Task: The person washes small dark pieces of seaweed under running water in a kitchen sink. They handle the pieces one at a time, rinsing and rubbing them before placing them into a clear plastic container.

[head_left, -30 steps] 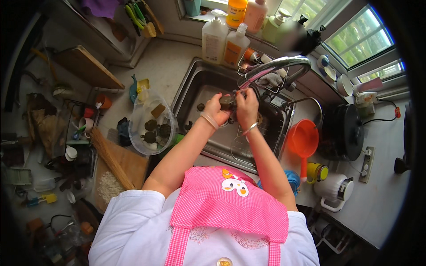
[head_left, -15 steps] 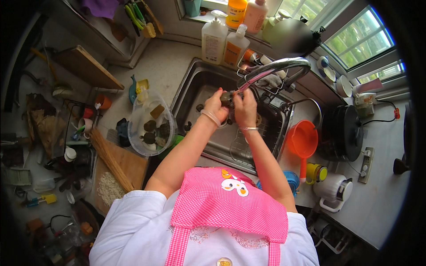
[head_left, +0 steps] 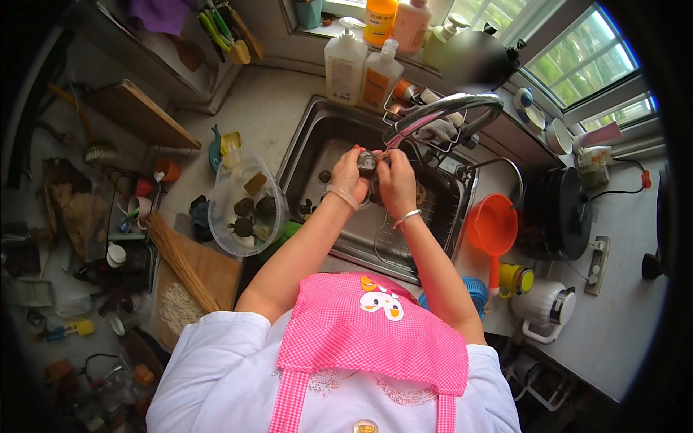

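Over the steel sink [head_left: 307,137], my left hand [head_left: 349,175] is closed around a small turtle [head_left: 367,164] and holds it below the curved tap [head_left: 447,106]. Its shell now shows wet and pale grey. My right hand [head_left: 398,182] is closed, fingertips pinched together at the turtle's right side; whether they hold something small as well is hidden. Some small dark shapes [head_left: 309,208] lie on the sink floor beside my left wrist. To the left stands a clear plastic tub [head_left: 219,229] with several turtles [head_left: 242,227] and a brown block [head_left: 255,183] inside.
Pump bottles [head_left: 345,68] line the sink's back edge. A wire rack [head_left: 442,209] sits in the sink's right part. Right of it are a red-orange ladle [head_left: 492,222], a black pot [head_left: 554,214] and a white kettle [head_left: 543,309]. Chopsticks [head_left: 180,260] lie on a board at left.
The turtle has been turned, so a paler, shinier side shows. My right hand has shifted slightly left and rotated at the wrist. My left hand stays almost in place.
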The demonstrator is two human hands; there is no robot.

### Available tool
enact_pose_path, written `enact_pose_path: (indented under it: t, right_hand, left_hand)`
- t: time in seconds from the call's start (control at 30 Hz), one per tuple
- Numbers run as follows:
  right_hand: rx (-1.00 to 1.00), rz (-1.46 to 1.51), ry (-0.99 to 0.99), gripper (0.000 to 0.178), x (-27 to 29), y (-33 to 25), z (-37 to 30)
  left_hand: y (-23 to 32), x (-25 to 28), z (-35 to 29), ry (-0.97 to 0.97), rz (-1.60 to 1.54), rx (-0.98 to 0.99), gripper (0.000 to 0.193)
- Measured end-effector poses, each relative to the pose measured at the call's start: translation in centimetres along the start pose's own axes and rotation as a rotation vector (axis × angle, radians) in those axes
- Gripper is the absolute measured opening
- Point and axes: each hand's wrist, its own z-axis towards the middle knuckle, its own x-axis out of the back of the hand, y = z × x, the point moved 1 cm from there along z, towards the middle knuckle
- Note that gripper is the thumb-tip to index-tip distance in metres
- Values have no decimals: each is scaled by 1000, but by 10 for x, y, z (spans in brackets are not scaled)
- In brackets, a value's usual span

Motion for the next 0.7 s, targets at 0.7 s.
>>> enact_pose_path:
  t: [0.7]
  right_hand:
    - [60, 6, 72, 13, -4, -41, -13]
  left_hand:
    - [12, 4, -1, 26, 288, 122, 23]
